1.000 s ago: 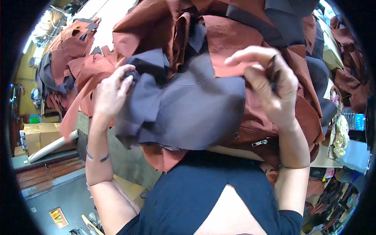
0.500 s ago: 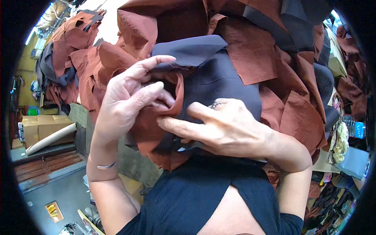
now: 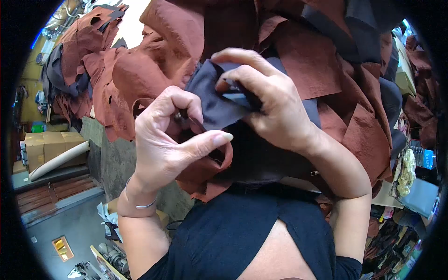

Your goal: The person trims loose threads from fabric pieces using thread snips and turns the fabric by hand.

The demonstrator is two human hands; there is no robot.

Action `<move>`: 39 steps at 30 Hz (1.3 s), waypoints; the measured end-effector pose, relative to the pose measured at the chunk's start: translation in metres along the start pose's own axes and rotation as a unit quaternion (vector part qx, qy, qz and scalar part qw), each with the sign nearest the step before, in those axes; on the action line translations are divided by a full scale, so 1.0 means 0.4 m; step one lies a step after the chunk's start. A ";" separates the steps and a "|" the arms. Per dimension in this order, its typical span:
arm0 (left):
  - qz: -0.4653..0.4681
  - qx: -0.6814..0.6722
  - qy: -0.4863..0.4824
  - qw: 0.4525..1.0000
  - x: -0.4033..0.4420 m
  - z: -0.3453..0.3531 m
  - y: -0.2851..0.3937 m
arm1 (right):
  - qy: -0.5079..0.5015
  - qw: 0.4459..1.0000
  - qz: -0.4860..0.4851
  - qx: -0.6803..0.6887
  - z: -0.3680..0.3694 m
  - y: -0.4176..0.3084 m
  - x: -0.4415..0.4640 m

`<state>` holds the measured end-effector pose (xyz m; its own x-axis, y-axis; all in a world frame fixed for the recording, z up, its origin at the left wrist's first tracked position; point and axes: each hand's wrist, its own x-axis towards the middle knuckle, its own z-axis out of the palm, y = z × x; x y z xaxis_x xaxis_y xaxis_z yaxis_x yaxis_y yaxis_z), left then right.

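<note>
A dark grey fabric piece (image 3: pixel 217 107) is raised and folded between my two hands. My left hand (image 3: pixel 168 135) has its fingers curled at the left edge of this fabric, thumb stretched along its lower edge. My right hand (image 3: pixel 275 100) is curled over the right side of the same piece, fingers bent into its fold. A pale, shiny sliver (image 3: pixel 237 99) shows beneath the right fingers; I cannot make out what it is. Below the left thumb hangs a rolled rust-brown fabric edge (image 3: pixel 224 158). Dark cloth lies under both hands, close to my body.
Rust-brown and dark fabric pieces (image 3: pixel 308 56) are heaped behind my hands. Another fabric pile (image 3: pixel 84 60) stands at the far left. Down on the left are a cardboard box (image 3: pixel 56 144) and a pale tube (image 3: pixel 58 161). A blue-grey container (image 3: pixel 420 193) sits at right.
My right hand has moved up and lifted the dark fabric into a fold. The left hand has shifted right and slightly down, from the rust-brown loop to the dark piece's edge.
</note>
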<state>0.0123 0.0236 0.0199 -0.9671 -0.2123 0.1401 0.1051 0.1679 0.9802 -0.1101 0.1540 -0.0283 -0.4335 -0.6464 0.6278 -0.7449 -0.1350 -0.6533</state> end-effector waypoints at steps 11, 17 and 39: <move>-0.033 0.008 0.073 0.997 -0.013 0.010 0.003 | -0.062 0.988 0.072 0.125 -0.052 -0.008 0.021; -0.018 0.266 -0.045 0.963 -0.043 -0.052 0.009 | -0.102 0.984 0.082 0.120 -0.048 -0.017 0.045; -0.139 -0.089 -0.106 0.981 -0.009 -0.015 -0.012 | -0.016 0.995 0.094 -0.009 -0.051 0.054 0.027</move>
<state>0.0165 0.0177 0.0156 -0.9885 -0.0178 -0.1503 -0.1494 -0.0426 0.9879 -0.1412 0.1594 -0.0271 -0.5503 -0.6826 0.4810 -0.6609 0.0040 -0.7504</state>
